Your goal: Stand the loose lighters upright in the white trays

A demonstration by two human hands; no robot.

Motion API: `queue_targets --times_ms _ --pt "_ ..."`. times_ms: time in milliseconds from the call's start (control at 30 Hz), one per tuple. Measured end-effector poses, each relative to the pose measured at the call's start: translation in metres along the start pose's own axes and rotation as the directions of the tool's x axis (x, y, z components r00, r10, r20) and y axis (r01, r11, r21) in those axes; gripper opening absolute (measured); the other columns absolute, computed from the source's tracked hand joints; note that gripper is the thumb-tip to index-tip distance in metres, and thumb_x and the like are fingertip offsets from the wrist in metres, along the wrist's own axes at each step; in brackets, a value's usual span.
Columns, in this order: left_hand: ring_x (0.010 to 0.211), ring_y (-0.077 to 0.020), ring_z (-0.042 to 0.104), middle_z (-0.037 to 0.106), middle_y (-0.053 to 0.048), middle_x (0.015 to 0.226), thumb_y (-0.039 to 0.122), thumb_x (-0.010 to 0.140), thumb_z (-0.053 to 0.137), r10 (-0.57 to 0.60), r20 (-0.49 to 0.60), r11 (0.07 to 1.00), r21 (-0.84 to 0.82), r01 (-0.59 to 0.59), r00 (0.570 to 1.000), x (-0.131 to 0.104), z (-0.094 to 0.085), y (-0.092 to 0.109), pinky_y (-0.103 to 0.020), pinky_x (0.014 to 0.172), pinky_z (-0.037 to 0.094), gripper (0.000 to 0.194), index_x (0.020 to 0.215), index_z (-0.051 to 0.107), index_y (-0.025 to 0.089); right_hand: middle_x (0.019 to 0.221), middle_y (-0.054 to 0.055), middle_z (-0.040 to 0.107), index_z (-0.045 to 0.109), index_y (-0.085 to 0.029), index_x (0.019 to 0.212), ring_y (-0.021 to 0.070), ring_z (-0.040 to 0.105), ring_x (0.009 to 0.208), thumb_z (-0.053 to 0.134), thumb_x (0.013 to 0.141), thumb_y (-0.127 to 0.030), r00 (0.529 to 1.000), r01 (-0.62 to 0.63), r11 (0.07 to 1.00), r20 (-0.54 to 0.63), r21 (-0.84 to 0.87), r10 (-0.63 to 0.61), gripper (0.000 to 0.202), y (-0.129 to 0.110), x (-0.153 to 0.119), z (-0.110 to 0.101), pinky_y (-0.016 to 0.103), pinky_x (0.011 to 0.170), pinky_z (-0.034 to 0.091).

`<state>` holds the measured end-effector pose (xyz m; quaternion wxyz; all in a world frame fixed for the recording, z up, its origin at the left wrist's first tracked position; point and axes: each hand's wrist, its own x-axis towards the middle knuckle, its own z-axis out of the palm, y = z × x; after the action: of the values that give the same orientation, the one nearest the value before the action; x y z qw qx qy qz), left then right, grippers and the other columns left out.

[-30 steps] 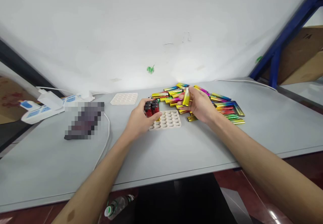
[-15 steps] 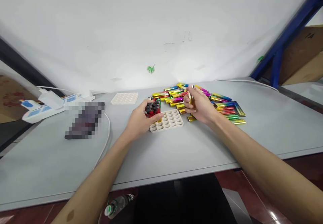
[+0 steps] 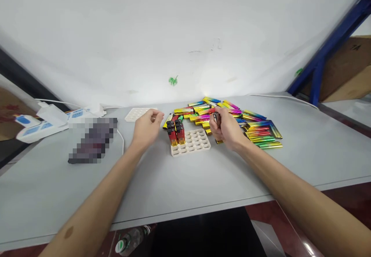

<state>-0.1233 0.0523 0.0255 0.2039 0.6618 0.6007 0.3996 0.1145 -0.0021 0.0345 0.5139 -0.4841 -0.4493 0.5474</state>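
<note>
Several red-and-yellow lighters (image 3: 181, 136) with black tops stand upright in the left end of a pale tray (image 3: 190, 151) with rows of holes. To the left of them, my left hand (image 3: 146, 127) hovers with loosely curled fingers and nothing visible in it. My right hand (image 3: 227, 128) is closed around a lighter (image 3: 216, 116); its black top shows above the fist, while the fingers hide its body. Behind and right of the tray lies a loose pile of shiny multicoloured lighters (image 3: 259, 134), partly covered by my right hand.
Another pale tray (image 3: 133, 114) lies near the wall at the back left. A power strip (image 3: 37, 130) with plugs and a pixelated dark object (image 3: 92, 141) are at the left. White cable runs beside that object. Below the table edge is a plastic bottle (image 3: 133, 239).
My left hand has let go of the standing lighters and drawn back to the left, uncovering them. My right hand still holds a lighter, now lower and turned so its black top shows.
</note>
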Motion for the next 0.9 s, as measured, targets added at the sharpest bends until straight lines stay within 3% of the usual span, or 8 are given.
queue_targets --times_ms 100,167,333,500,633,767,900 --pt "0.095 -0.0243 0.062 0.071 -0.007 0.104 0.034 0.091 0.051 0.188 0.151 0.929 0.294 -0.226 0.97 0.011 0.007 -0.001 -0.037 0.087 0.047 0.02 0.095 0.066 0.021 0.041 -0.005 0.025 0.035 -0.022 0.048 0.0082 0.015 0.037 0.034 0.096 -0.045 1.0 0.014 1.0 0.006 0.0 -0.014 0.053 0.0 -0.003 0.003 0.025 0.038 0.012" --pt "0.105 -0.0283 0.06 0.071 -0.009 0.107 0.035 0.094 0.046 0.197 0.21 0.881 0.391 -0.267 0.958 0.014 0.014 0.0 -0.04 0.089 0.046 0.024 0.099 0.065 0.02 0.041 -0.005 0.026 0.036 -0.022 0.049 0.0082 0.017 0.037 0.034 0.096 -0.044 1.0 0.024 1.0 0.009 -0.006 -0.024 0.053 0.001 -0.004 0.003 0.024 0.037 0.013" --pt "0.113 -0.0302 0.056 0.07 -0.011 0.113 0.03 0.096 0.042 0.067 0.133 0.884 0.451 -0.12 0.989 0.013 0.026 0.001 -0.044 0.098 0.042 0.029 0.113 0.061 0.017 0.041 -0.005 0.024 0.036 -0.022 0.05 0.0084 0.015 0.039 0.037 0.096 -0.053 1.0 0.015 1.0 -0.011 -0.017 -0.015 0.055 0.004 -0.004 0.003 0.025 0.038 0.013" --pt "0.114 -0.0331 0.055 0.068 -0.014 0.112 0.039 0.095 0.045 0.042 0.152 0.873 0.475 -0.111 0.987 0.012 0.028 -0.003 -0.044 0.096 0.042 0.033 0.108 0.067 0.018 0.043 -0.006 0.02 0.036 -0.024 0.051 0.0093 0.012 0.04 0.038 0.091 -0.07 1.0 -0.003 1.0 -0.009 -0.006 0.003 0.061 0.005 -0.005 0.005 0.026 0.04 0.009" --pt "0.109 -0.0349 0.057 0.066 -0.016 0.103 0.043 0.092 0.048 0.008 0.16 0.88 0.468 -0.083 0.987 0.011 0.027 -0.005 -0.043 0.09 0.044 0.034 0.102 0.071 0.019 0.043 -0.004 0.02 0.035 -0.024 0.049 0.0102 0.013 0.04 0.041 0.091 -0.065 1.0 -0.006 1.0 -0.006 -0.03 0.006 0.059 0.006 -0.007 0.006 0.027 0.04 0.011" --pt "0.102 -0.0342 0.059 0.062 -0.015 0.099 0.03 0.084 0.057 -0.001 0.18 0.888 0.452 -0.082 0.984 0.009 0.022 -0.003 -0.041 0.082 0.046 0.024 0.1 0.069 0.018 0.042 -0.003 0.022 0.037 -0.024 0.047 0.0112 0.015 0.041 0.039 0.093 -0.056 1.0 0.024 0.998 -0.017 -0.051 -0.025 0.056 0.006 -0.009 0.007 0.027 0.04 0.013" --pt "0.101 -0.0304 0.06 0.06 -0.014 0.104 0.018 0.072 0.062 -0.017 0.178 0.915 0.401 -0.056 0.984 0.007 0.018 0.0 -0.037 0.081 0.046 0.023 0.095 0.06 0.019 0.043 -0.003 0.023 0.039 -0.023 0.048 0.0108 0.016 0.041 0.039 0.093 -0.062 0.999 0.023 0.997 -0.03 -0.073 -0.026 0.06 0.008 -0.009 0.006 0.027 0.041 0.014"
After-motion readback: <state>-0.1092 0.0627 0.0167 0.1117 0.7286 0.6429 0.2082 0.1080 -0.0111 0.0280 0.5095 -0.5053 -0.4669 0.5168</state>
